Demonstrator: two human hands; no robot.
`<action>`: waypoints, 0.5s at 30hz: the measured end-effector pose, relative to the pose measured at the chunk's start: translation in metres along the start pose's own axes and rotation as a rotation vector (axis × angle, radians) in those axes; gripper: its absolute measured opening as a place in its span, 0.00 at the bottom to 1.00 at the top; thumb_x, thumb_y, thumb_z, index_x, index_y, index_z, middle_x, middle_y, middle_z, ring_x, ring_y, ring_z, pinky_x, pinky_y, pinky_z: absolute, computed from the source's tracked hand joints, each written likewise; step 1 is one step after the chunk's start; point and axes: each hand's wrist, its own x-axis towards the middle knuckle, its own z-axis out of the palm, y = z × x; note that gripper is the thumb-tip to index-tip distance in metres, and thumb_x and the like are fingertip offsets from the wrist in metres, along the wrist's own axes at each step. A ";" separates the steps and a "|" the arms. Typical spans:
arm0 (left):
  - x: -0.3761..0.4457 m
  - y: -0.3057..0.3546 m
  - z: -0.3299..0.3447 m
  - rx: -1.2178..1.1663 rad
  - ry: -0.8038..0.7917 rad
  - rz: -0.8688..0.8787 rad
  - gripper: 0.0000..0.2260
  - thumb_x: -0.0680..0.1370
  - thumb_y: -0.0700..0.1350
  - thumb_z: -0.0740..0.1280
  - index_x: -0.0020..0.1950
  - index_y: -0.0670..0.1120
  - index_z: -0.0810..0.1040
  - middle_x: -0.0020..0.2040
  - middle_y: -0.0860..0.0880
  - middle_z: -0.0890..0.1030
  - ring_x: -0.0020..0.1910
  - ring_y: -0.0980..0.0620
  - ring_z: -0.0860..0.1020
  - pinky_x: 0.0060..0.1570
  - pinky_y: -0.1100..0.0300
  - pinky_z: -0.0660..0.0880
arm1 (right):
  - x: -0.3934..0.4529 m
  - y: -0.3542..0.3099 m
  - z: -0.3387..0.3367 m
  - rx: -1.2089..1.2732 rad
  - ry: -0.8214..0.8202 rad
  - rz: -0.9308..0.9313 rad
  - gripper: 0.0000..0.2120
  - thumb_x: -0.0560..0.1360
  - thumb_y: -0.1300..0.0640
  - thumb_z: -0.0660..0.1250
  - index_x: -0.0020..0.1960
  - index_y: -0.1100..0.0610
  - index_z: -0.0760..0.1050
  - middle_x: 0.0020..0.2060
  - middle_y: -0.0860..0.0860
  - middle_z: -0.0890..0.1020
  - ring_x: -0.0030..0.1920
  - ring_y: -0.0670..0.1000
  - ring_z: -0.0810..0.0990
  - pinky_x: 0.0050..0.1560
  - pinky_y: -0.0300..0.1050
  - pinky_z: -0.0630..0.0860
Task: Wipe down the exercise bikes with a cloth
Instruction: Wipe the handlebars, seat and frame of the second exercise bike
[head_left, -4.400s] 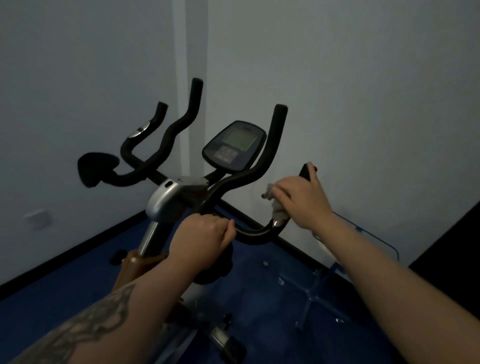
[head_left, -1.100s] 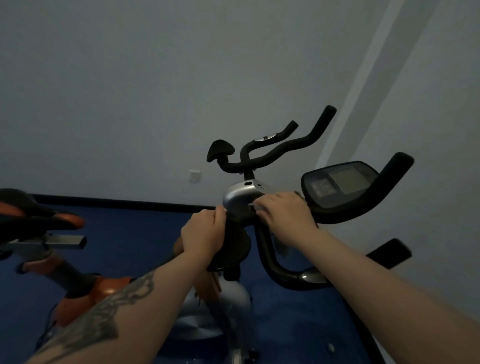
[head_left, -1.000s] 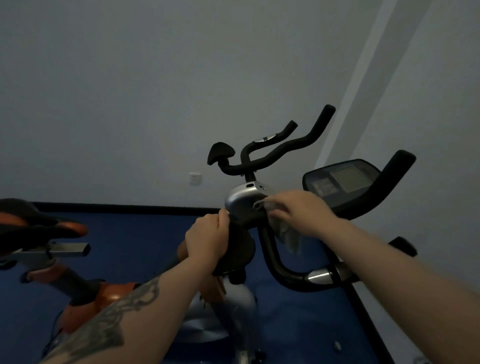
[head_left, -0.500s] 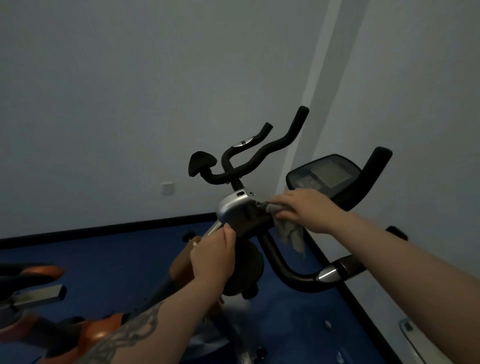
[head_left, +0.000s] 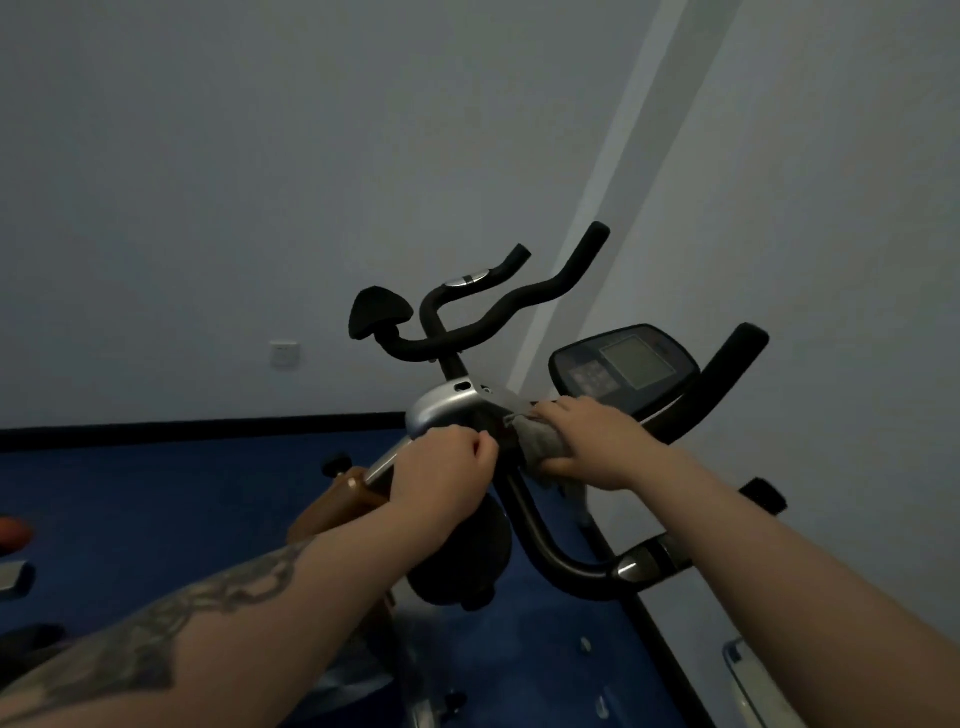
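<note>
An exercise bike stands before me with black handlebars (head_left: 498, 317), a silver stem housing (head_left: 441, 408) and a dark console (head_left: 626, 366) on the right. My right hand (head_left: 587, 441) grips a grey cloth (head_left: 540, 439) against the bar junction just right of the silver housing. My left hand (head_left: 441, 475) is curled around the stem below the housing, above a round black part (head_left: 467, 566). The lower black handlebar loop (head_left: 571, 569) curves under my right forearm.
Blue floor (head_left: 156, 509) meets grey walls at a black skirting line. A wall socket (head_left: 284, 353) sits at the left. An orange and grey bike part (head_left: 13, 535) shows at the left edge. A pale object (head_left: 748, 675) lies on the floor at the bottom right.
My right hand has drawn the cloth from the top of the silver housing down onto the bar junction beside it. My left hand stays curled on the stem. The view shifted slightly.
</note>
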 end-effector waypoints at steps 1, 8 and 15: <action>-0.004 -0.001 0.001 -0.002 0.039 0.005 0.21 0.79 0.52 0.57 0.26 0.51 0.65 0.22 0.53 0.68 0.20 0.58 0.66 0.22 0.64 0.55 | 0.005 -0.008 0.004 -0.046 0.005 -0.003 0.29 0.72 0.43 0.68 0.69 0.49 0.63 0.62 0.51 0.73 0.60 0.54 0.72 0.54 0.49 0.71; -0.007 -0.004 0.000 0.054 0.083 0.019 0.21 0.79 0.53 0.57 0.26 0.50 0.64 0.22 0.52 0.67 0.20 0.58 0.64 0.23 0.64 0.54 | 0.008 0.010 -0.022 0.317 -0.247 0.034 0.29 0.68 0.53 0.73 0.65 0.42 0.68 0.52 0.45 0.77 0.51 0.49 0.77 0.48 0.47 0.77; -0.009 -0.001 0.000 0.101 0.119 -0.023 0.21 0.78 0.54 0.56 0.25 0.51 0.64 0.21 0.53 0.66 0.19 0.59 0.64 0.23 0.64 0.53 | 0.034 -0.024 -0.011 0.076 -0.203 -0.051 0.25 0.68 0.61 0.69 0.63 0.45 0.71 0.51 0.50 0.79 0.51 0.53 0.77 0.47 0.47 0.74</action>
